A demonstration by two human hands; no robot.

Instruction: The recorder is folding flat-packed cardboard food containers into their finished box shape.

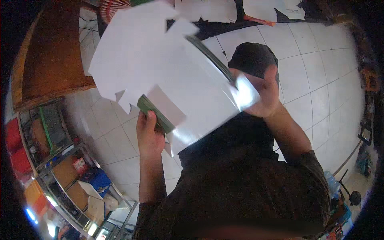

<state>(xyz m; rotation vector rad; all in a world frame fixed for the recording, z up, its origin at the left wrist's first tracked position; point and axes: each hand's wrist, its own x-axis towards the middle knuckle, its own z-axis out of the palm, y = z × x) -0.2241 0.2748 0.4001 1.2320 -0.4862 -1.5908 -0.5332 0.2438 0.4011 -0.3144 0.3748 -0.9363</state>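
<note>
Tilted in front of me is a stack of die-cut white paperboard blanks (150,66) with cut tabs and notches. Green layered edges show along two of its sides. My left hand (151,135) grips the lower-left green edge, its thumb lying over the layers. At the opposite side, the palm of my right hand (265,96) meets a shiny corner flap, with the thumb raised away from the board. That flap partly hides the right fingers, so their grip is unclear. Light glares off the glossy corners.
Other white cut sheets (207,10) lie on a dark surface at the top. A brown wooden table (51,57) stands at left above pale floor tiles (324,69). Metal-framed shelving (64,174) with mixed goods fills the lower left. A blue crate (345,219) sits lower right.
</note>
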